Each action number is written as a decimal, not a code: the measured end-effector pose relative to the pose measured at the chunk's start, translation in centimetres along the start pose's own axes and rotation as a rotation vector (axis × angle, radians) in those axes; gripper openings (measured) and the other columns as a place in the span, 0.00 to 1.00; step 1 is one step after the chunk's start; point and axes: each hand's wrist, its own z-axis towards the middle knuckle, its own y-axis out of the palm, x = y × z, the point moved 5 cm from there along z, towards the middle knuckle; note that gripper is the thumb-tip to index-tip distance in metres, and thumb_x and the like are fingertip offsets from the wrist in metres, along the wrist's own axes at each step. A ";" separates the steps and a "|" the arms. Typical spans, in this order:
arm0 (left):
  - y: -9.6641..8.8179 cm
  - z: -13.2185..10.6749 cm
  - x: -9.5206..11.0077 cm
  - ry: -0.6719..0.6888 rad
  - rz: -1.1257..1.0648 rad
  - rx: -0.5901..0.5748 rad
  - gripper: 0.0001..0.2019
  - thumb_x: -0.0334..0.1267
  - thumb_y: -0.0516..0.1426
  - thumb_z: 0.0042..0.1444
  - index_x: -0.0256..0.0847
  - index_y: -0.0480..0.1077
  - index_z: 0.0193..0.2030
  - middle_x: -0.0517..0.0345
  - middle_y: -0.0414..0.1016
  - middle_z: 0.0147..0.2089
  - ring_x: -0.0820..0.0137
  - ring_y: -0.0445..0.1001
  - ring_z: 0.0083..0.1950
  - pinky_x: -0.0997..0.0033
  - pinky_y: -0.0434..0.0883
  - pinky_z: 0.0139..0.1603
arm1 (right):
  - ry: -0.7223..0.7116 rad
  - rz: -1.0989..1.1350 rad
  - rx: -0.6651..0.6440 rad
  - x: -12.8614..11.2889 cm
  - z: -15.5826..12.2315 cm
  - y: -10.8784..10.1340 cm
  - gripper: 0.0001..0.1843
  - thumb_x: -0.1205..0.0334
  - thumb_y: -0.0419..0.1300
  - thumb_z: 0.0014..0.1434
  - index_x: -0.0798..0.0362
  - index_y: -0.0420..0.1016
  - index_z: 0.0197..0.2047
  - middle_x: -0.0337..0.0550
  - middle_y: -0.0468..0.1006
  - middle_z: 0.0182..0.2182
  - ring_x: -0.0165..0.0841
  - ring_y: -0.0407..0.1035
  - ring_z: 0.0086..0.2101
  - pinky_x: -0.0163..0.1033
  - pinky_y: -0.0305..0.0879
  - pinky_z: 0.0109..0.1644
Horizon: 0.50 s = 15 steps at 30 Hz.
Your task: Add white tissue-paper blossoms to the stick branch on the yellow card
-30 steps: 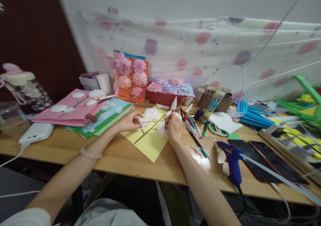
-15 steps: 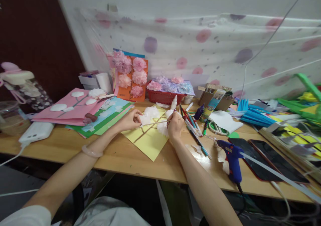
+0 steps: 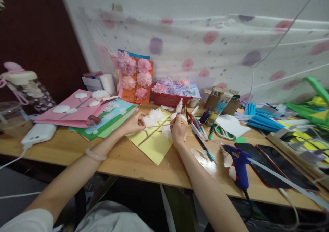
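Note:
A yellow paper sheet point(image 3: 154, 143) with thin brown strips glued on it lies on the wooden table point(image 3: 123, 160). White fluffy tissue tufts point(image 3: 154, 115) sit at its far edge. My left hand point(image 3: 134, 123) is closed in a pinch on one end of a thin stick point(image 3: 159, 125) held just over the sheet. My right hand point(image 3: 178, 129) is closed round the stick's other end, beside another white tuft point(image 3: 167, 132).
Pink and green card sheets point(image 3: 84, 112) lie to the left, a red basket point(image 3: 168, 100) of tissue flowers at the back. Markers point(image 3: 196, 127), scissors, a blue glue gun point(image 3: 239, 165) and two phones point(image 3: 275, 165) lie to the right. A white power bank point(image 3: 38, 133) sits near the left edge.
Both hands stay pinched on the stick over the yellow sheet; they have shifted only slightly. The view has moved a little.

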 end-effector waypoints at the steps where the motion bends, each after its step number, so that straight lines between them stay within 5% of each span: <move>1: 0.0 0.0 0.1 0.002 -0.001 0.001 0.21 0.30 0.59 0.38 0.38 0.65 0.43 0.64 0.74 0.26 0.71 0.70 0.26 0.72 0.66 0.29 | -0.004 -0.005 0.002 0.0 0.0 0.0 0.26 0.59 0.47 0.63 0.48 0.61 0.14 0.34 0.62 0.11 0.31 0.60 0.18 0.36 0.56 0.25; 15: -0.7 0.8 -1.4 -0.133 -0.345 0.160 0.17 0.34 0.60 0.42 0.39 0.65 0.40 0.65 0.72 0.26 0.73 0.70 0.25 0.73 0.66 0.27 | -0.119 -0.158 -0.029 -1.3 -0.8 0.3 0.29 0.48 0.45 0.63 0.48 0.63 0.13 0.36 0.65 0.10 0.31 0.62 0.18 0.37 0.57 0.28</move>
